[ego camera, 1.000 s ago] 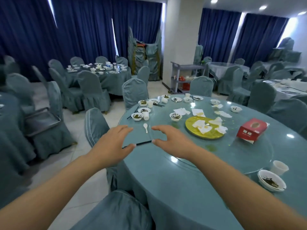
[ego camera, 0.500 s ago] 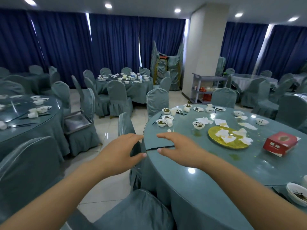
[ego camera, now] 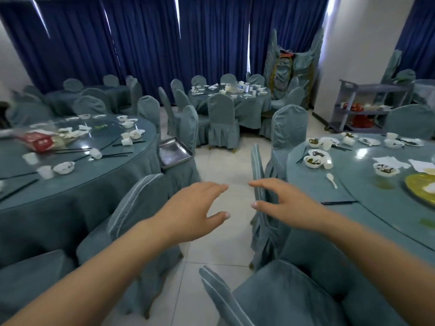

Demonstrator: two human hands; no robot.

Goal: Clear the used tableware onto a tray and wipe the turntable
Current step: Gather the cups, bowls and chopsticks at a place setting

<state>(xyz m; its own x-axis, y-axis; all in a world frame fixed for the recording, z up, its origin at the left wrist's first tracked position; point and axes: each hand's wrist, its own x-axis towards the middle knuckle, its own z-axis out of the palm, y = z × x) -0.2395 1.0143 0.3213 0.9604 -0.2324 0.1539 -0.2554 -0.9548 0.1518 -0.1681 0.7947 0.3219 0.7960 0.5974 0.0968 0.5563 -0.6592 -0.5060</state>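
Nearest, both arms are stretched forward over the tiled aisle. The left hand [ego camera: 193, 205] and the right hand [ego camera: 286, 201] are held with fingers straight and spread, thumbs turned inward, and nothing is gripped by either; they are apart from each other and from every dish.

Just beyond the right hand, a teal fabric-covered chair [ego camera: 260, 184] stands edge-on against the round teal-clothed surface [ego camera: 329, 222] on the right. On it, a pair of black chopsticks [ego camera: 339, 203] lies near the edge, a white ceramic spoon [ego camera: 332, 180] a little farther, then white bowls holding green leftovers [ego camera: 313, 161], with the glass turntable [ego camera: 376, 198] and a yellow round plate [ego camera: 421, 182] at the right margin.

Farther left, the empty rectangular steel tray [ego camera: 174, 151] rests tilted on a chair seat beside the other round surface.

Judged from this, the tray is probably to be fetched first. It could slide off the soft seat if only one edge is caught. The narrow aisle is crowded with chairs, so a hip or the tray could be snagged in turning. Loose chopsticks near the edge could be swept to the floor.
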